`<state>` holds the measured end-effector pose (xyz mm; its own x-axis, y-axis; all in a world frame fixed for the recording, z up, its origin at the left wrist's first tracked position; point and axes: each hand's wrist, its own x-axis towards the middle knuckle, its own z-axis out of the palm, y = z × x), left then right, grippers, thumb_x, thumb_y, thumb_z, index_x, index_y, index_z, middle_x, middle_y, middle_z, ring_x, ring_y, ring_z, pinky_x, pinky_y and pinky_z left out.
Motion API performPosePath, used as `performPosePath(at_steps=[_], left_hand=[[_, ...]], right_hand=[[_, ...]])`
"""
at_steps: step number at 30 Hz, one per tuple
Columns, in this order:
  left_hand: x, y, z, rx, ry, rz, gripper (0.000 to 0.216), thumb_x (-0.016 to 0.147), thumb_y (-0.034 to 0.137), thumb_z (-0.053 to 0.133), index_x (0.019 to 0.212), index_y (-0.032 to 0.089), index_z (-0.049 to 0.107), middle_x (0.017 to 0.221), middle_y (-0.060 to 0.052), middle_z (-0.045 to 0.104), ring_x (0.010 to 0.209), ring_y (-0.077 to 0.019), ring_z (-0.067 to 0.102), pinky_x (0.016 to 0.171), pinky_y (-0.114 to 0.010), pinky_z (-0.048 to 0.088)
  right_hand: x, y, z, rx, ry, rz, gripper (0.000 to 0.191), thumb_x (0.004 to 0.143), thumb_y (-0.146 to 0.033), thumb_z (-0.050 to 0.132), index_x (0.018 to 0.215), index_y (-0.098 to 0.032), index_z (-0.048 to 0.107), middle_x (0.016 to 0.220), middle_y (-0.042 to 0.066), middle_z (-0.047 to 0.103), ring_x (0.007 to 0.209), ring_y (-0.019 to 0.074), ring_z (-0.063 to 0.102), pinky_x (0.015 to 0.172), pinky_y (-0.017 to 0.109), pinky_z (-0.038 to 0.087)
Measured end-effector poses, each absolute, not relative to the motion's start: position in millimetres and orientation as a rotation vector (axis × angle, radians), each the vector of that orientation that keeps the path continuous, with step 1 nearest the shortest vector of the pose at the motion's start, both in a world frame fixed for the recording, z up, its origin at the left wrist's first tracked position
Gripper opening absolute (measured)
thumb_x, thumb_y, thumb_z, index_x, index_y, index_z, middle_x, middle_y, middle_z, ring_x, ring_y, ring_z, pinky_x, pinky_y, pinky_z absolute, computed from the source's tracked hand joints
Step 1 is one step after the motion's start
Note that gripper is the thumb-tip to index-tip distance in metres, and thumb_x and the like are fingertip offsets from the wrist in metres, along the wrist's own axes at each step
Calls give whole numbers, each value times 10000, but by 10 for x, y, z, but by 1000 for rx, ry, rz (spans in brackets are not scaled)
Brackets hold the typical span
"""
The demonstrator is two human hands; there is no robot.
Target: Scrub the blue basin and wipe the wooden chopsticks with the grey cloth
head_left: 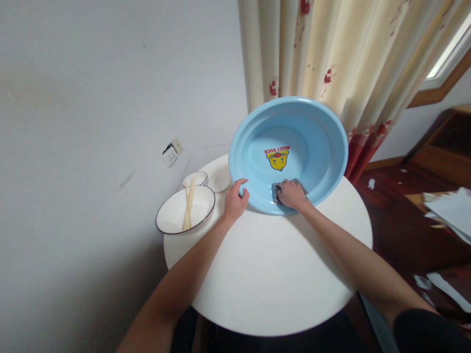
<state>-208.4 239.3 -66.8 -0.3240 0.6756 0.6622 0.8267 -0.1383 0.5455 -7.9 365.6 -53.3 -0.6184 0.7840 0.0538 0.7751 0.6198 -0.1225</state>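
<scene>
A light blue plastic basin (324, 142) with a yellow cartoon print stands at the far side of a round white table (272, 274). My left hand (234, 200) grips the basin's near left rim, fingers curled over the edge. Inside the near wall of the basin, my right hand (291, 194) presses down on a grey cloth (302, 185), fingers closed over it.
Left of the basin sit a white black-rimmed bowl (172, 218) with wooden chopsticks (189, 210) across it, a small cup (196, 178) and a small white dish (219, 183). A wall socket (172, 151) is on the left wall. Patterned curtains (331, 54) hang behind; papers litter the wooden floor at right.
</scene>
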Motion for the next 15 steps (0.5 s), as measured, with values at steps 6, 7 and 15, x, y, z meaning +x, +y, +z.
performPosePath(at_steps=[6,7,15], left_hand=[[-2076,2381,-652,-1733,-1939,-1466,339,911,163,544,1229,181,658,1017,-50,745,650,-127,575,693,-265,470],[-2074,2382,-651,-1735,-1934,-1468,341,911,162,542,1231,180,656,1022,-51,745,657,-129,582,703,-269,477],[-2075,2392,-667,-1751,-1891,-1486,329,914,147,526,1222,169,638,1092,-70,748,812,-165,674,814,-296,531]], right_hand=[[-69,3654,-535,-1306,-2729,114,437,1018,-279,413,1355,-185,674,1354,157,651,1247,324,588,1014,428,416],[-74,3650,-543,-1305,-2724,107,429,1018,-278,416,1340,-177,681,1354,161,649,1246,326,587,1013,428,414],[-177,3562,-603,-1006,-2712,269,468,1002,-202,425,1426,-219,620,1336,112,665,1184,270,605,1015,352,395]])
